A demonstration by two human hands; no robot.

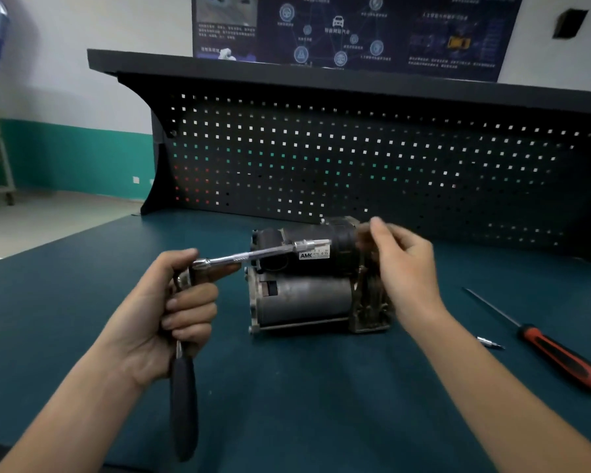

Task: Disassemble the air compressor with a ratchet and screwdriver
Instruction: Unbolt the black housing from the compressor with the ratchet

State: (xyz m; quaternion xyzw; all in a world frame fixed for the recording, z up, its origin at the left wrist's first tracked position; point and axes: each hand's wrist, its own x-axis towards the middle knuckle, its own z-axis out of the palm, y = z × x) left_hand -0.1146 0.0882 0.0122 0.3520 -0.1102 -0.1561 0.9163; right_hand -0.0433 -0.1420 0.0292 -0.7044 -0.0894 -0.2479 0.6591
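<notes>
Dim, even indoor light; soft shadows; right hand [403,264] motion-blurred; wide-angle bending at the edges.

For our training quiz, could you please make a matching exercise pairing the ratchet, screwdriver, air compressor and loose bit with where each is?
Things: 1 ratchet; 2 screwdriver; 3 air compressor; 4 loose bit.
Places: A far right on the mat; B gripped in the left hand; C centre of the mat, beside the right hand; D between the right forearm and the screwdriver.
Pairs: 1-B; 2-A; 3-C; 4-D.
</notes>
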